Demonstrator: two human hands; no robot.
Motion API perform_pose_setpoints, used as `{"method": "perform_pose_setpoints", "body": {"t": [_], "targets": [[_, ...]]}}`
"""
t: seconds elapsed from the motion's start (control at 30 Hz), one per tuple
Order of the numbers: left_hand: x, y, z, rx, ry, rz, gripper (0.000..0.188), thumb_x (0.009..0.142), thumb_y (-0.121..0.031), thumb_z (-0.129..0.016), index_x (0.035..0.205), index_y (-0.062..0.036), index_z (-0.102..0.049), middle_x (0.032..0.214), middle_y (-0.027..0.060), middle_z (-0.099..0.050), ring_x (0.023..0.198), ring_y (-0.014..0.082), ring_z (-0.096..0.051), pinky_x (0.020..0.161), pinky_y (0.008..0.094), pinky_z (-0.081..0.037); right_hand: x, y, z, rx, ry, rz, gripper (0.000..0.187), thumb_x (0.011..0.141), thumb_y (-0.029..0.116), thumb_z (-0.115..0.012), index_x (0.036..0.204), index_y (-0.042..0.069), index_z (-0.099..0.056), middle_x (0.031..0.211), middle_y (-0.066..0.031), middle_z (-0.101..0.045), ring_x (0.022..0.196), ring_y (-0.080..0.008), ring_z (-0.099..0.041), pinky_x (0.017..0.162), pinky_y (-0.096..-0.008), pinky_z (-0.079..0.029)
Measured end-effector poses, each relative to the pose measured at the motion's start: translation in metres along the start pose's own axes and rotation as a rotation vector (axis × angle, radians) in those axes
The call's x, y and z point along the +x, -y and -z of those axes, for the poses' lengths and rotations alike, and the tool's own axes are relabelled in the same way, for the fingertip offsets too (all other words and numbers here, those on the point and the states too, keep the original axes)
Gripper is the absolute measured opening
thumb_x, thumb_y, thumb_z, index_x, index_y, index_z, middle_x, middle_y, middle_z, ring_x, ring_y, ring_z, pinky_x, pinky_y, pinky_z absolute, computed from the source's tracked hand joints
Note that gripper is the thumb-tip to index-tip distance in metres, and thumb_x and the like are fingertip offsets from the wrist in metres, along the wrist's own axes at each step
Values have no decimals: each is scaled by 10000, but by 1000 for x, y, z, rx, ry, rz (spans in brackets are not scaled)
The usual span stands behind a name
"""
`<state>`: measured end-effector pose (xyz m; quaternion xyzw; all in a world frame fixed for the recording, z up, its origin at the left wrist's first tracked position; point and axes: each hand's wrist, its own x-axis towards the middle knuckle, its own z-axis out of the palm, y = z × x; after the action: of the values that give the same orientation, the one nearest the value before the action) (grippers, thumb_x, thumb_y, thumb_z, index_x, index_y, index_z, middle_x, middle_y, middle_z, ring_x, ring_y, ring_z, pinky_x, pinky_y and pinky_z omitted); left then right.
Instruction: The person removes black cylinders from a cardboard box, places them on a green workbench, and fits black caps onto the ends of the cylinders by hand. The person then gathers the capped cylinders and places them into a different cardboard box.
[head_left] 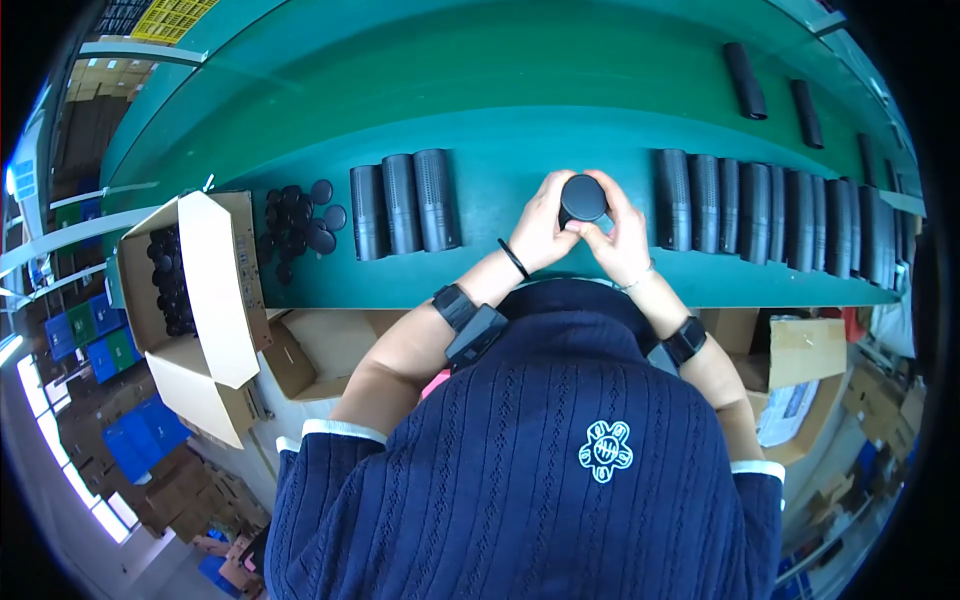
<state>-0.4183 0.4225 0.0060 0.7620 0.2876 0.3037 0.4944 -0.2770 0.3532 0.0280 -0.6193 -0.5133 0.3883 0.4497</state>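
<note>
Both hands grip one black tube (568, 217), seen end-on with a round black cap (584, 198) at its upper end. My left hand (543, 225) wraps its left side, and my right hand (622, 240) closes around the right side. The thumbs meet at the near side, just below the cap's rim. The rest of the tube is mostly hidden beneath the cap and fingers. To the left of my hands, three black tubes with dotted sides (402, 205) lie side by side. Farther left is a loose pile of round black caps (295, 215).
A long row of black tubes (755, 215) lies on the green table (540, 130) at the right. Beyond it, a few more tubes (745, 80) lie on the green conveyor belt (480, 50). An open cardboard box (218, 290) with black caps stands at the left edge; other boxes sit below.
</note>
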Motion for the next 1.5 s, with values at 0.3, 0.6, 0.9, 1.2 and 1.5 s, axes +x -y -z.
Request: {"method": "perform_pose_setpoints", "body": {"t": [0.3, 0.6, 0.9, 1.2, 1.5], "targets": [[-2, -5, 3, -65, 9, 56, 596, 659, -77, -756, 1167, -35, -447, 1102, 177, -533, 1043, 363, -554, 881, 400, -461, -6, 2, 7, 315, 115, -36, 871, 688, 37, -791, 1413, 23, -309, 1375, -135, -421, 1281, -211, -407, 1076, -345, -324], [-3, 0, 10, -81, 171, -11, 675, 738, -158, -755, 1293, -49, -387, 1224, 133, -483, 1183, 264, -476, 995, 349, -386, -11, -7, 16, 591, -45, -151, 256, 898, 56, -580, 1144, 24, -640, 1139, -43, -577, 1061, -128, -529, 936, -256, -414], [-8, 0, 1, -478, 233, 241, 564, 833, -143, -683, 1280, -59, -350, 1205, 69, -425, 1147, 152, -416, 968, 301, -370, -9, -3, 8, 556, -138, -213, 177, 897, 86, -601, 1060, 56, -667, 841, 29, -594, 682, -35, -496, 592, -177, -383], [3, 2, 15, -114, 239, 92, 764, 701, -250, -809, 1260, -58, -324, 1212, 174, -481, 1171, 308, -486, 954, 394, -414, 3, -11, 23, 547, 29, -83, 449, 820, 147, -702, 1241, 54, -577, 1071, -61, -594, 969, -143, -557, 883, -272, -451], [2, 5, 7, -74, 128, 181, 636, 703, -126, -758, 1210, -42, -383, 1103, 173, -564, 1052, 306, -588, 858, 369, -480, 3, -4, 6, 84, 40, 61, 660, 739, 94, -748, 1317, 13, -440, 1280, -136, -524, 1191, -235, -509, 1000, -346, -416]]}}
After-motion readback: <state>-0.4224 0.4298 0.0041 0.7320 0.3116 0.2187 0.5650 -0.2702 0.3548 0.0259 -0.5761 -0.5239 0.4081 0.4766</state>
